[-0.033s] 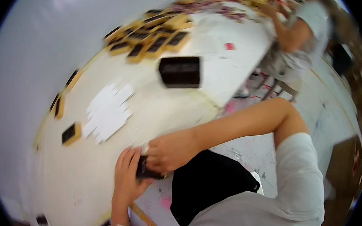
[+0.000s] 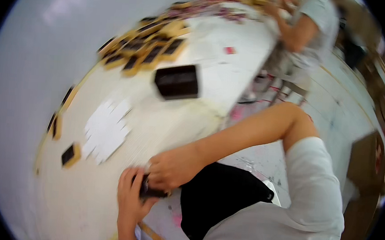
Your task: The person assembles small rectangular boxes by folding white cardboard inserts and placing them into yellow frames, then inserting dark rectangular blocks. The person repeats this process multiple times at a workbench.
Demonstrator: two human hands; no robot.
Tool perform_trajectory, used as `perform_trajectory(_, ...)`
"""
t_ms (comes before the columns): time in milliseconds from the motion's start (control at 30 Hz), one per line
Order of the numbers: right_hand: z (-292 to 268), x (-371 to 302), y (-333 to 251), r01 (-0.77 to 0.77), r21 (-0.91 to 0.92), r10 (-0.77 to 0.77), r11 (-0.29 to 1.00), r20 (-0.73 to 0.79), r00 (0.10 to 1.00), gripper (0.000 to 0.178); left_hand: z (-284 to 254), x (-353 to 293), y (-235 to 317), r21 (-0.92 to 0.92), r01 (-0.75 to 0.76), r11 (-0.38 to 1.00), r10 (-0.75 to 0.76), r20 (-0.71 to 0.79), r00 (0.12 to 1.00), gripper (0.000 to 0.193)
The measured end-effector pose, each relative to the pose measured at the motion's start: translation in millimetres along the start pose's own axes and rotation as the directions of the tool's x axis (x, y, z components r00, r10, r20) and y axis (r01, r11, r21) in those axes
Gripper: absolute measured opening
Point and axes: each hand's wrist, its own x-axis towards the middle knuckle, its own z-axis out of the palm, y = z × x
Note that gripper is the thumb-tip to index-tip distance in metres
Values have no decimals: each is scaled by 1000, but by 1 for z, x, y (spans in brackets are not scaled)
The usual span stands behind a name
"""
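At the near edge of the white table (image 2: 70, 200), a small dark brown box (image 2: 150, 191) is between my two hands. My left hand (image 2: 130, 198) wraps its left side, with the thumb low and the fingers over the far side. Bent over the top of it is my right hand (image 2: 171, 168), its fingers curled against the box and its fingertips hidden. To the left of my hands lie overlapping white card strips (image 2: 107, 129). Beside these sits a single box with a dark top and yellow sides (image 2: 71, 155).
A larger dark brown box (image 2: 177, 82) stands mid-table. Beyond it are piled several yellow-and-dark boxes (image 2: 152, 57); others line the left edge. At the far right a person (image 2: 303, 38) works over the table. Cardboard cartons (image 2: 367, 163) stand on the right.
The whole view has shifted a little, so things on the table appear further left and slightly lower. Both hands remain on the small dark box.
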Motion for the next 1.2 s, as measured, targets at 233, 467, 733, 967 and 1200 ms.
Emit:
perform_trajectory(233, 2, 12, 19, 15, 44, -35, 999, 492, 870, 21, 21, -1, -61, 29, -248, 968, 246, 68, 967, 64)
perform_trajectory(467, 45, -4, -33, -398, -6, 379, 917, 320, 868, 98, 3, -11, -6, 258, -56, 964, 12, 170, 985, 71)
perform_trajectory(733, 59, -6, -51, -400, 433, 540, 808, -273, 796, 31, 37, -28, -3, 319, 132, 939, -59, -229, 972, 75)
perform_trajectory(967, -13, -10, -56, -494, 425, 481, 759, 147, 864, 45, 30, -45, 46, -52, 200, 978, -202, -460, 865, 72)
perform_trajectory(1200, -164, -10, 86, -817, -495, 849, 296, -256, 462, 86, 25, -86, 36, -269, 320, 909, -417, -624, 661, 51)
